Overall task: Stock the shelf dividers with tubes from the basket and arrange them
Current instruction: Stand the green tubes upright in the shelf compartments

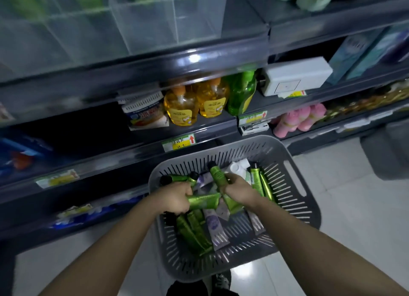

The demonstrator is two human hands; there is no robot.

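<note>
- Dividers (141, 23) of clear plastic stand high at the left, well above the stock; the compartments nearest the camera look empty.
- The left hand (174, 199) is down in the basket, fingers curled round a green tube (204, 201) that lies crosswise.
- Loose tubes (192, 233), green and lavender, are heaped between and below the hands. They look light and soft-walled with a glossy skin, so a hard squeeze would likely dent them and a loose one let them slip.
- The right hand (239, 190) wraps a second green tube (217, 173) by its body, black-capped end pointing away. The stiffer shoulder just below the cap seems the surest place to hold.
- The basket (294, 205), grey and slotted, holds every tube in view.
</note>
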